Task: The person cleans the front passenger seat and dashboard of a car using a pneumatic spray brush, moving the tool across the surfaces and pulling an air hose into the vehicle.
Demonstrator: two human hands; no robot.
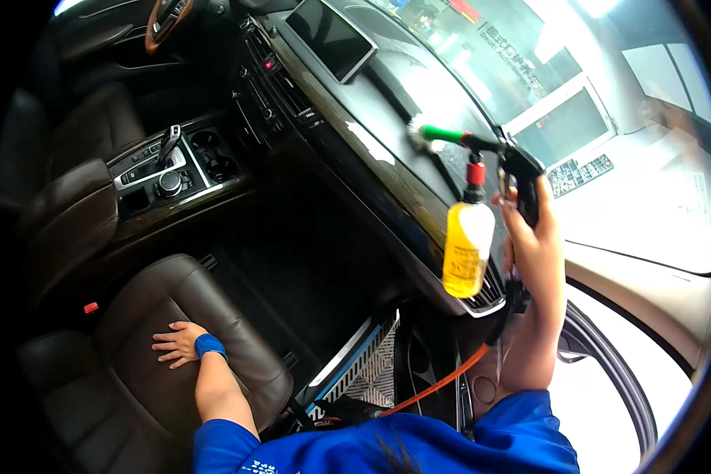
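Note:
My right hand (533, 225) is wrapped round the black handle of an air-powered cleaning spray gun (521, 167), held over the passenger side of the dashboard (371, 146). Below the gun hangs a clear bottle (468, 249) partly filled with yellow liquid. The gun's green nozzle ends in a white round brush (419, 133), close to the dashboard top; whether it touches I cannot tell. My left hand (183, 344), with a blue band at the wrist, lies flat with fingers spread on the brown leather passenger seat (166, 300).
An orange hose (442, 383) runs down from the gun past the door sill (347, 363). A screen (328, 38) stands on the dashboard. To the left are the gear lever (168, 146) and steering wheel (166, 24). The windshield (529, 63) slopes above the dashboard.

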